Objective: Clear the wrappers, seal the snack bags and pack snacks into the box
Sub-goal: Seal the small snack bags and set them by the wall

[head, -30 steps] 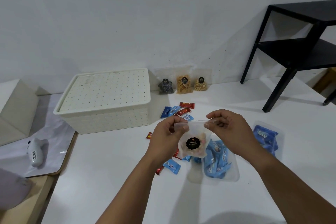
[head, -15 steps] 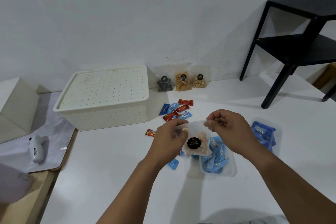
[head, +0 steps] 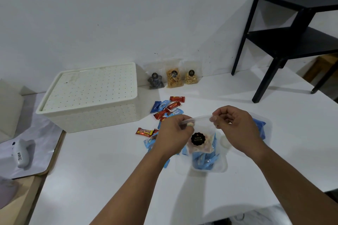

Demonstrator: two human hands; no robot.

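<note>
Above the white table — my left hand and right hand both pinch the clear snack bag along its top strip.

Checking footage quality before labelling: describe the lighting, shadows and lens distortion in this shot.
Head view: soft, even light, no harsh glare on the white table; the arms and the black shelf cast soft shadows. Wide-angle bending skews the shelf legs and the box. The small bag label stays readable; the far bags' labels are too small.

Hands farther apart along the snack bag's top edge than before
</note>
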